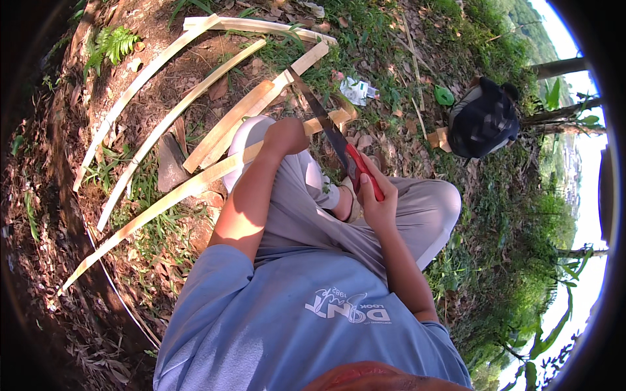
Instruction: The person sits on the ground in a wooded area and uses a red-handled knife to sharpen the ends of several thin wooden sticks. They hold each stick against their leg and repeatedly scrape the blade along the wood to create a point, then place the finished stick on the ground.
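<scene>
Leaf-littered ground [189, 75] is filling the upper left. Near the frame's centre, the right hand [376, 194] is gripping a red-handled handsaw [336, 139]; the left hand [287, 136] is clamping a long wooden strip [195, 183].

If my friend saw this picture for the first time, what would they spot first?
Probably the saw with the bright red handle, slanting across the middle in the person's right hand. Next might come the pale wood strips spread on the ground at the upper left. One long strip runs across the person's knee, with the left hand closed around it.
</scene>
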Available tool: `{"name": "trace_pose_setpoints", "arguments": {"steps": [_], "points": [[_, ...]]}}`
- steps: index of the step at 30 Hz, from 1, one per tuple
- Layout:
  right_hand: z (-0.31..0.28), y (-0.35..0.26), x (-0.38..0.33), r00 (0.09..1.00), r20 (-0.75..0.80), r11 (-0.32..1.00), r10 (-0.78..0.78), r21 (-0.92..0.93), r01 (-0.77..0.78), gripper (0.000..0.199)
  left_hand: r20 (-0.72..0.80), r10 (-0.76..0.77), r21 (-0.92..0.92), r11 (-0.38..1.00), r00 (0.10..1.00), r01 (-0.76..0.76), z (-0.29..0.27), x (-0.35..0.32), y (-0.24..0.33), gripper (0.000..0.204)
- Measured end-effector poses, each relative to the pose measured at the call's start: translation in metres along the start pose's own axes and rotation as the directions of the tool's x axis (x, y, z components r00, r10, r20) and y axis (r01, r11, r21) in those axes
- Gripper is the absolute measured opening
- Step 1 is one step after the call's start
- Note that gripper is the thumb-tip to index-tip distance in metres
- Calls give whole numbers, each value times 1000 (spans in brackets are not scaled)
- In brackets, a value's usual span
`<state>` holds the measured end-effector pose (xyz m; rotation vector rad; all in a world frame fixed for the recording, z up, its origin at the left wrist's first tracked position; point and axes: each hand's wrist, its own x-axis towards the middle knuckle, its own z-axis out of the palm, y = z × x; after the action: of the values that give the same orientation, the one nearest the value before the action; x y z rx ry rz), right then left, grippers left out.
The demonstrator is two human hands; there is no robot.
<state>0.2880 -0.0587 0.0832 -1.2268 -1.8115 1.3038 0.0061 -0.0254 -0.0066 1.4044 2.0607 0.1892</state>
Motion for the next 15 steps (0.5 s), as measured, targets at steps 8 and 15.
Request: {"name": "trace_pose_setpoints", "arguments": {"steps": [8,15], "points": [[-83,-79,-110,983,-3,968,184,-176,-182,45,-17,23,-3,1000,1000,-23,6,-1,-1,30],[-75,-106,-67,984,44,964,173,-211,-160,42,-203,91,17,996,975,-90,19,-8,-6,26]]}}
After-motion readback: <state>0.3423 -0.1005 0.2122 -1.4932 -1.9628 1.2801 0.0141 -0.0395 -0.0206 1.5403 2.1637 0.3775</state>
